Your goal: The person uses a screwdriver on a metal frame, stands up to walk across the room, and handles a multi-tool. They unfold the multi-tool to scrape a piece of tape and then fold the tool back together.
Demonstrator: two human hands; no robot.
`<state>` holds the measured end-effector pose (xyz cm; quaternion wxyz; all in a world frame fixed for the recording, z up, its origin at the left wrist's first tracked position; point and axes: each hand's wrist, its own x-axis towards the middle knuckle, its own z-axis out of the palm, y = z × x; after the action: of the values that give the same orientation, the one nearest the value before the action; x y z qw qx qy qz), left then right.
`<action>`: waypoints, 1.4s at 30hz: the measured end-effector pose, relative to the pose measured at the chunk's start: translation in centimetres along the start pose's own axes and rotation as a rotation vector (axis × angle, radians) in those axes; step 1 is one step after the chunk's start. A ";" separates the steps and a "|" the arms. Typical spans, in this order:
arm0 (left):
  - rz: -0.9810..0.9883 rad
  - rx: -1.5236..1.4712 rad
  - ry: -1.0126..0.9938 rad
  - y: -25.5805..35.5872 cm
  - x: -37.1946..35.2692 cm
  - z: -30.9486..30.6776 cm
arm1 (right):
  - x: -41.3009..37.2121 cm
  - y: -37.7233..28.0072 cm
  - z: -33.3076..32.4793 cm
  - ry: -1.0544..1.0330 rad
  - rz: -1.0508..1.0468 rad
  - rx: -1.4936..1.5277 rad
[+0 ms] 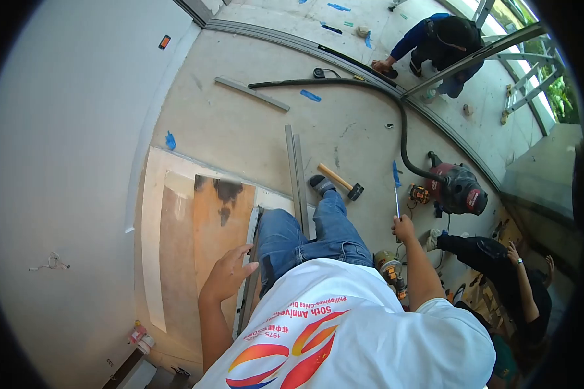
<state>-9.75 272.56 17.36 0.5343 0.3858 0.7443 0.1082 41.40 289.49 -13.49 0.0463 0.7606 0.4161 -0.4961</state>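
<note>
My right hand [403, 228] is closed around one end of a long, thin metal rod [397, 202], possibly a screwdriver shaft. Its far end points away from me, near a strip of blue tape [396, 172]. My left hand [230, 272] has its fingers apart and holds nothing. It hovers beside a metal channel [249, 285] along the edge of a wooden panel [224, 217]. Two slim metal studs [295, 172] lie by my leg. A hammer [335, 177] with a wooden handle and dark head rests on the floor near my foot.
A shop vacuum [459, 188] stands right, its black hose [405, 129] curving across the floor. Power tools [389, 267] sit near my right side. A tape measure [319, 73] and metal strip [253, 94] lie ahead. One person [448, 45] crouches beyond the floor track; another [516, 279] is at right.
</note>
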 end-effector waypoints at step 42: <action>0.500 -0.482 -0.441 22.7 79.6 19.6 | 84.4 -43.4 13.0 0.105 -0.784 -0.940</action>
<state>7.41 337.93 -34.24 0.7134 0.4326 0.4485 0.3204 16.22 360.91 -72.10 0.1703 0.4724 0.8410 -0.2012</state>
